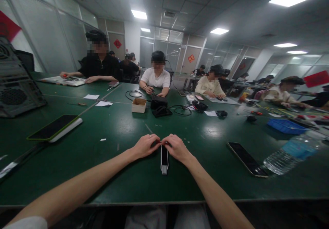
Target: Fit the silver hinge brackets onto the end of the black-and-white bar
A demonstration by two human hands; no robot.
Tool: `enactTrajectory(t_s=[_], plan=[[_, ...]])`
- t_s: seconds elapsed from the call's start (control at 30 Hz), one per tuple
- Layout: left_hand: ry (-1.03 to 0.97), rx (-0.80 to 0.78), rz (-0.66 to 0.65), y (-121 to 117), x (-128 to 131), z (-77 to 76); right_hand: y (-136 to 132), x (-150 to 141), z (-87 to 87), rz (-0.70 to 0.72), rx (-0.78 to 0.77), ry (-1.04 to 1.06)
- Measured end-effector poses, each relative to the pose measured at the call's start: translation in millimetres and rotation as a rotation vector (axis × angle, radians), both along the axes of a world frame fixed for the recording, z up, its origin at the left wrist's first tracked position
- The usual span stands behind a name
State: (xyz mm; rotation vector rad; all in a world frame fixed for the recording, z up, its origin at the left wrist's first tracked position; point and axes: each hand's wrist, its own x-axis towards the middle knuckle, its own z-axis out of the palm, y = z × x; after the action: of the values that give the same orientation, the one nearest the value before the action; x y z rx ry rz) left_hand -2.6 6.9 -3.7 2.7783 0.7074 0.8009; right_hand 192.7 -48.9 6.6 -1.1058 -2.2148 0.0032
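on the green table [128, 181], front and centre: slim white device [164, 158] with dark top | left hand [146, 145] and right hand [178, 147] curled close together at its far end, cannot tell what they pinch | rightward: phone [246, 158], water bottle [290, 153] | beyond: small open box [138, 107]

Open path between right hand [177, 147] and phone [247, 160], bottle [290, 154] beyond

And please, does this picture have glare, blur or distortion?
Head view: pale glare patches on the green table; head view: the computer case leans, probably wide-lens distortion; head view: far co-workers look soft, while the white device shows little detail on top.
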Motion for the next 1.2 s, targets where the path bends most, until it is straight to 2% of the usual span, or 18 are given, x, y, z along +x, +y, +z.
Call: enactTrajectory(t_s=[0.13, 0.3, 0.4, 0.6, 1.2], plan=[[0.019, -0.024, 0.015, -1, 0, 1.8, -3, 0, 7.6, -0.044, -0.048, -0.033], [0.001, -0.1, 0.235, 4, 3, 0.3, -4, 14, 17.1, -0.182, -0.085, -0.088], [0.019, -0.145, 0.298, 7, 4, -0.3, -3, 27, 16.8, -0.237, -0.117, -0.135], [0.108, -0.16, 0.272, 4, 4, 3.2, 0, 36, 9.9, -0.245, -0.221, -0.218], [0.09, -0.146, 0.166, 4, 3, -0.2, 3, 32, 3.8, -0.197, -0.284, -0.202]])
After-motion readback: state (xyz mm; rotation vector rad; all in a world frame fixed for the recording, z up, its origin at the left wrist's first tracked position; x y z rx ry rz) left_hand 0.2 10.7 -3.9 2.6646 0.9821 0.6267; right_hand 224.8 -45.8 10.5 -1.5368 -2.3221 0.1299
